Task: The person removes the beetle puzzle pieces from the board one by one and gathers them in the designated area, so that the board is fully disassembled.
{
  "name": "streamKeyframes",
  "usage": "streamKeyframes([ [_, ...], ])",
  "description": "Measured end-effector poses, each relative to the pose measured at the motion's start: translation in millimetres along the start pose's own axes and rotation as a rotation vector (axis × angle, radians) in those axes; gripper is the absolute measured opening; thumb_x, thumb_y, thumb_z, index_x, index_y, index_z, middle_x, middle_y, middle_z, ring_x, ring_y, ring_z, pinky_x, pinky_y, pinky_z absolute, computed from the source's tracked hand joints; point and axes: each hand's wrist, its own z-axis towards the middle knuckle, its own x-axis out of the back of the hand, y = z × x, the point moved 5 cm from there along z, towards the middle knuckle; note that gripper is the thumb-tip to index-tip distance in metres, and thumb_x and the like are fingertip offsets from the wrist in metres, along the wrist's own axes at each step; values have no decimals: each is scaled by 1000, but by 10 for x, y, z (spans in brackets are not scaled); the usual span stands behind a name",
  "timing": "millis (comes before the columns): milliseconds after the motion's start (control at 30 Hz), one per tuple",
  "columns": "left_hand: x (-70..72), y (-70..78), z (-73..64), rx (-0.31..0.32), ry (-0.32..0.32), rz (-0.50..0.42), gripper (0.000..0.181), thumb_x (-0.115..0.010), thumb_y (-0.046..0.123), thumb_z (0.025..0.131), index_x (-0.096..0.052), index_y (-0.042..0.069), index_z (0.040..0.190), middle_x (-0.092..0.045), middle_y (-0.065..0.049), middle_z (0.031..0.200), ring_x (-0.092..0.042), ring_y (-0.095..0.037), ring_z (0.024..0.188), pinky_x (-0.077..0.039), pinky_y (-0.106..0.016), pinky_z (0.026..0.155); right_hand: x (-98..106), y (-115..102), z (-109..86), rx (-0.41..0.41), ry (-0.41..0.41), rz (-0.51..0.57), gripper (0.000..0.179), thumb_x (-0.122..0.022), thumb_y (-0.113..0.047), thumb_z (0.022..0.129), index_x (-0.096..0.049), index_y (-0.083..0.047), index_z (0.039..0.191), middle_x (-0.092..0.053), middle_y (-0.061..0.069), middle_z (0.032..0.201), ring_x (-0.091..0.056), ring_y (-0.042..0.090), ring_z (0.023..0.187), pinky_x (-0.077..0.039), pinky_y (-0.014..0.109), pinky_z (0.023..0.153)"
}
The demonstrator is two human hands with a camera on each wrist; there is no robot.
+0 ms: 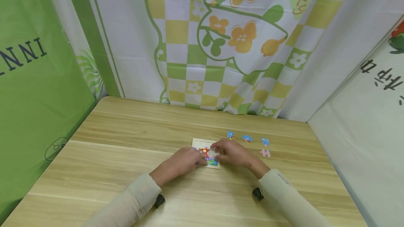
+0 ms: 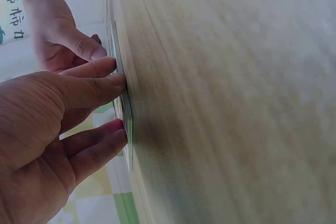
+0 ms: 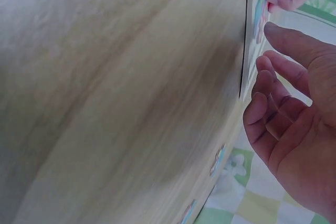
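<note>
A small jigsaw puzzle tray [image 1: 205, 140] with a pale frame lies on the wooden table, a colourful picture with a red figure partly filling it. My left hand [image 1: 188, 159] rests on its left part, fingertips pressing on the surface, as the left wrist view [image 2: 63, 114] also has it. Over the right side is my right hand [image 1: 234, 153], thumb and forefinger apart at the tray's edge. In the right wrist view its fingers [image 3: 262, 111] bend loosely, with a gap to the thumb and nothing between. The hands cover part of the picture.
Several loose jigsaw pieces lie right of the tray: blue ones [image 1: 247, 138] in a row and a pink one [image 1: 265, 153] nearer. A patterned curtain [image 1: 195, 62] hangs along the table's back edge, with a green cloth [image 1: 38, 115] at the left.
</note>
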Motion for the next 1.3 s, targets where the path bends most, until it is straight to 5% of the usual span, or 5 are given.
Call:
streamKeyframes([
  [433,-3,-23,-21,-8,-38,-22,22,-75,11,94,-84,24,109,-68,13,92,-62,-3,82,-53,-25,73,-75,5,56,-1,-59,-59,34,-75,-12,95,-71,-3,128,-66,6,106,-53,14,85,-46,28,75],
  [833,0,-49,-61,-91,-85,-22,26,-67,10,101,-80,23,118,-70,10,108,-67,-10,103,-56,-27,86,-84,-17,65,-17,-58,-20,33,-75,-8,94,-68,0,126,-68,8,110,-60,17,85,-51,27,76],
  [1300,-18,-68,-63,-70,-101,-18,30,-68,8,100,-80,25,121,-68,10,106,-66,-10,102,-55,-26,80,-93,-41,100,-82,6,-21,33,-80,-4,88,-67,-3,118,-68,3,102,-62,16,88,-52,28,74],
])
